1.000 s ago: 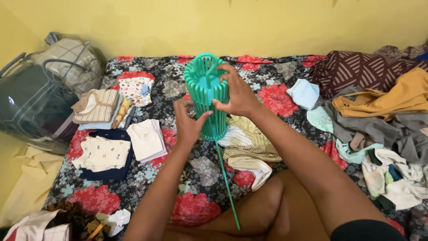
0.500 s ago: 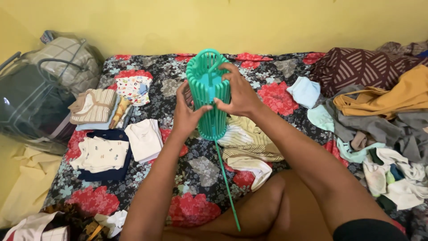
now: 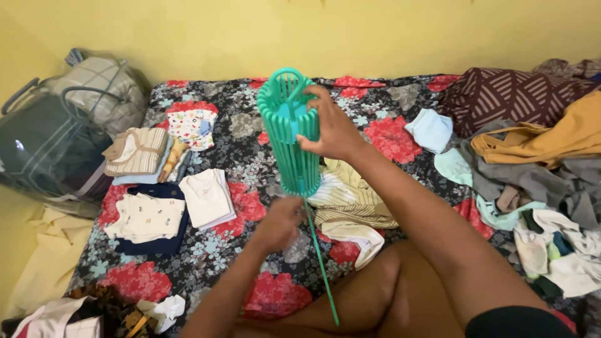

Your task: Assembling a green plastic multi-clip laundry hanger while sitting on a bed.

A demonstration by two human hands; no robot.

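One green slatted plastic cage (image 3: 293, 134) stands upright over the bed (image 3: 250, 156), at twelve o'clock from the knee; the right hand (image 3: 332, 128) clasps its side. The left hand (image 3: 280, 222), blurred, curls loosely near the single green stick (image 3: 320, 260) below; its grip cannot be told. Folded clothes (image 3: 150, 209) lie at nine o'clock, an unsorted heap (image 3: 538, 181) at three.

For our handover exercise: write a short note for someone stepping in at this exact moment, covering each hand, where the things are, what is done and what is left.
Right hand: gripping the side of the green slatted plastic tube, held upright over the floral bedspread.
Left hand: open and blurred just below the tube, beside its thin green rod, not clearly touching.
Done: folded baby clothes stacked at left.
Left: unsorted clothes pile at right; striped garments loose under the tube.
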